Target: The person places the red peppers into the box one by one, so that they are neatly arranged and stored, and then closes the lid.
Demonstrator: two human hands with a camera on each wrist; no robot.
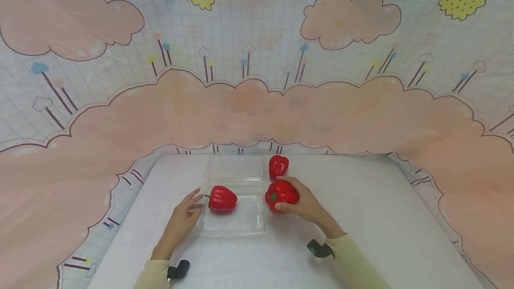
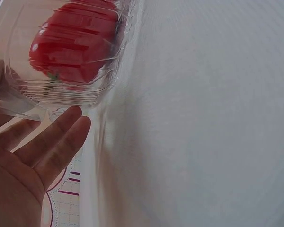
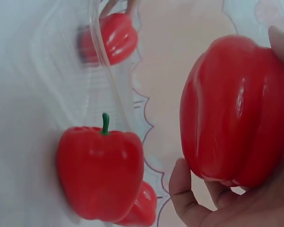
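Note:
My right hand [image 1: 305, 200] grips a red bell pepper [image 3: 239, 113] just right of a clear plastic clamshell box [image 1: 230, 233]. Another red bell pepper [image 1: 222, 199] lies inside the box on its side, stem to the left. By the box's left edge is my left hand [image 1: 184, 217], fingers loosely extended, holding nothing; whether its fingertips touch the box I cannot tell. In the right wrist view, a green-stemmed bell pepper [image 3: 100, 175] stands on the table beside the box, partly covering a further bell pepper [image 3: 144, 208]. The head view mostly hides the stemmed one behind the gripped pepper.
The box's hinged lid [image 1: 237, 157] lies folded back, away from me. One red pepper [image 1: 279, 167] sits at its right side. All rest on a white table [image 1: 361, 217], with a cloud-patterned cloth [image 1: 257, 110] hanging behind. Black wrist cameras project below both hands.

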